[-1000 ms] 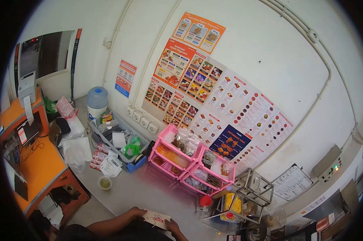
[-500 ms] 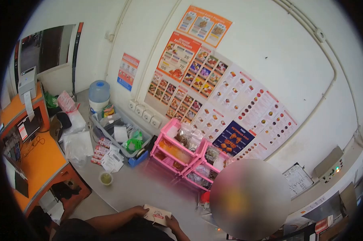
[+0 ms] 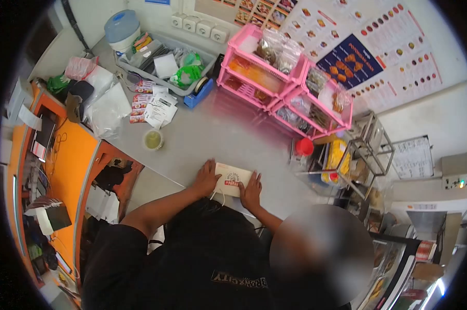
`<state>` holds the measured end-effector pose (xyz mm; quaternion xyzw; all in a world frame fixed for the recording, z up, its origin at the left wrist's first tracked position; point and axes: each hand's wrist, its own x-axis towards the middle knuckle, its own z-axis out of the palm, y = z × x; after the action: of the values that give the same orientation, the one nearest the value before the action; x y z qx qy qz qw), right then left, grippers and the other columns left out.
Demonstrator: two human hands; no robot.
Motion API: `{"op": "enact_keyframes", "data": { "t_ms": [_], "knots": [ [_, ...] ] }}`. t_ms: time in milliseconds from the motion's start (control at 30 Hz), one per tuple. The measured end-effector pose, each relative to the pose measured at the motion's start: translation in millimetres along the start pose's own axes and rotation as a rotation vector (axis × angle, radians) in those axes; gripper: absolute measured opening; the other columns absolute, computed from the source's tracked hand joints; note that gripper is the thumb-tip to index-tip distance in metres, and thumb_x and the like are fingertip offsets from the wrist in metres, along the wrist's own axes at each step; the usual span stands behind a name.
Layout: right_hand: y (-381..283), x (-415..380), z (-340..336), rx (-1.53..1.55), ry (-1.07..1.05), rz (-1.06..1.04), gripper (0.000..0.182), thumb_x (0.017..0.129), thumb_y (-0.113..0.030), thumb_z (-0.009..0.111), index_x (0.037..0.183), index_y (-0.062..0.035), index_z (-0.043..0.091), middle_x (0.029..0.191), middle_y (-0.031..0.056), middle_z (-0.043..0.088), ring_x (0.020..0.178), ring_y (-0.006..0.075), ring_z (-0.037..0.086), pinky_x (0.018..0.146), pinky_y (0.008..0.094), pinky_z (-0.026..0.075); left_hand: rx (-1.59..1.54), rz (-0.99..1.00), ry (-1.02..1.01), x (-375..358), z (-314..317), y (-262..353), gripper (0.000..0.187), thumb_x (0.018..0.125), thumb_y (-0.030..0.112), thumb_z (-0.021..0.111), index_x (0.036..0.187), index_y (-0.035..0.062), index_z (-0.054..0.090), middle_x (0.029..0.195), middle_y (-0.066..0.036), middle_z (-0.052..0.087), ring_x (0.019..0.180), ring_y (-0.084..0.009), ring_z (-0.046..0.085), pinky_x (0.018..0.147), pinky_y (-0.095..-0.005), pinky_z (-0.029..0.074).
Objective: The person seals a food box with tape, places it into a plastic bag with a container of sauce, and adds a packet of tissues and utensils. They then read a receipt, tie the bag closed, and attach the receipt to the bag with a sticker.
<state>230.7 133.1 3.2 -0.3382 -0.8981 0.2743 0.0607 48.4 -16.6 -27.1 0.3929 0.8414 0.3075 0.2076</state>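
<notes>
A cream cardboard food box (image 3: pixel 233 181) with a red and dark printed logo is at the near edge of the grey metal table (image 3: pixel 202 139). My left hand (image 3: pixel 206 178) grips its left side, fingers pointing away from me and thumb near the front edge. On the opposite side my right hand (image 3: pixel 251 191) holds the box, its fingers along the edge and thumb over the top. A thin white cord hangs by the box's lower left, in front of my dark shirt.
A cup of greenish liquid (image 3: pixel 153 139) stands to the left. Pink tiered baskets (image 3: pixel 275 82) of packets, a grey bin (image 3: pixel 207 64) and receipts (image 3: pixel 160 109) lie further back. A metal rack (image 3: pixel 368 150) with a red cup (image 3: pixel 304 147) is at right, an orange counter (image 3: pixel 71 150) at left.
The view has tilted down toward the table, showing more of my arms and shirt. The box stays between both hands, which now lie flatter along its sides.
</notes>
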Motion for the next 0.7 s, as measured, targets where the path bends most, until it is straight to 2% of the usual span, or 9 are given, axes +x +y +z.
{"op": "enact_keyframes", "data": {
  "t_ms": [33,100,200,333,433,500,533,600,700],
  "knots": [
    [1,1,-7,0.011,0.001,0.019,0.085,0.100,-0.046,0.055,0.155,0.0087,0.020,0.158,0.0371,0.020,0.150,0.0515,0.013,0.120,0.0595,0.016,0.009,0.004,-0.019,3,-9,5,0.070,0.100,0.038,0.055,0.155,0.0017,0.031,0.156,-0.024,0.033,0.141,-0.0449,0.035,0.115,-0.0545,0.032],
    [5,2,-27,-0.295,-0.083,-0.319,0.083,0.097,-0.051,0.058,0.158,-0.0021,0.027,0.162,0.0317,0.015,0.153,0.0485,0.008,0.121,0.0588,0.016,0.346,0.570,-0.026,15,-33,13,0.085,0.095,0.046,0.061,0.157,0.0002,0.026,0.162,-0.026,0.023,0.151,-0.0464,0.020,0.121,-0.0553,0.024],
    [12,6,-49,-0.292,-0.283,-0.478,0.082,0.094,-0.056,0.060,0.157,-0.0110,0.034,0.164,0.0287,0.014,0.153,0.0472,0.008,0.121,0.0580,0.016,0.212,0.722,-0.282,20,-59,19,0.098,0.088,0.055,0.068,0.157,0.0007,0.026,0.164,-0.025,0.018,0.152,-0.0463,0.016,0.123,-0.0534,0.021],
    [15,16,-78,-0.314,-0.361,-0.626,0.083,0.092,-0.057,0.062,0.156,-0.0100,0.036,0.163,0.0285,0.018,0.152,0.0472,0.014,0.121,0.0563,0.021,0.274,0.716,-0.379,25,-67,27,0.106,0.081,0.059,0.073,0.156,-0.0005,0.027,0.164,-0.026,0.018,0.152,-0.0463,0.017,0.124,-0.0524,0.019],
    [17,18,-78,-0.263,-0.318,-0.669,0.081,0.093,-0.056,0.061,0.155,-0.0097,0.037,0.161,0.0278,0.025,0.152,0.0476,0.016,0.120,0.0523,0.029,0.296,0.714,-0.438,33,-63,18,0.105,0.078,0.051,0.078,0.157,0.0019,0.028,0.164,-0.026,0.020,0.150,-0.0467,0.020,0.123,-0.0526,0.022],
    [19,19,-73,-0.310,-0.302,-0.684,0.077,0.093,-0.052,0.063,0.154,-0.0099,0.039,0.160,0.0268,0.029,0.151,0.0467,0.018,0.118,0.0505,0.032,0.305,0.698,-0.477,39,-58,15,0.096,0.076,0.041,0.083,0.156,0.0153,0.038,0.162,-0.027,0.022,0.147,-0.0479,0.024,0.121,-0.0521,0.027],
    [20,20,-71,-0.367,-0.292,-0.699,0.073,0.094,-0.048,0.064,0.152,-0.0100,0.041,0.158,0.0257,0.033,0.151,0.0457,0.021,0.117,0.0487,0.035,0.313,0.693,-0.477,40,-61,16,0.096,0.076,0.041,0.083,0.156,0.0153,0.038,0.162,-0.027,0.022,0.147,-0.0479,0.024,0.121,-0.0521,0.027],
    [26,23,-71,-0.319,-0.260,-0.755,0.068,0.093,-0.040,0.067,0.150,-0.0107,0.044,0.158,0.0230,0.035,0.150,0.0441,0.025,0.116,0.0481,0.038,0.232,0.720,-0.463,40,-65,18,0.084,0.073,0.031,0.085,0.150,0.0302,0.050,0.162,-0.025,0.023,0.145,-0.0487,0.027,0.119,-0.0521,0.032],
    [31,23,-66,-0.224,-0.209,-0.815,0.061,0.090,-0.027,0.072,0.145,-0.0123,0.050,0.156,0.0173,0.040,0.148,0.0409,0.031,0.115,0.0473,0.041,0.155,0.789,-0.404,42,-68,13,0.070,0.075,0.027,0.083,0.141,0.0348,0.061,0.162,-0.023,0.025,0.145,-0.0504,0.026,0.118,-0.0533,0.033]
  ]
}}
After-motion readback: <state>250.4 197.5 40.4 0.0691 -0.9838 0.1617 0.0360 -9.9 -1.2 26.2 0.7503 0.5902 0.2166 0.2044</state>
